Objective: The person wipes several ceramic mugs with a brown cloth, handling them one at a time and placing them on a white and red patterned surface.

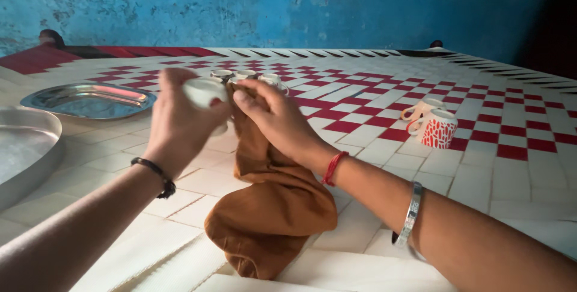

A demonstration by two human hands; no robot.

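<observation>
My left hand (177, 120) is wrapped around a small white cup (204, 90), held up above the checked surface. My right hand (276, 117) grips an orange-brown cloth (270, 208) and presses its top end against the cup. The cloth hangs down from my fingers and bunches on the surface below. A black band sits on my left wrist, a red thread and a metal bangle on my right arm.
Several small white cups (246, 75) stand just behind my hands. Two mugs, one red-and-white patterned (437, 129), stand at the right. A steel tray (90, 99) and a larger steel plate (24, 147) lie at the left. A blue wall rises behind.
</observation>
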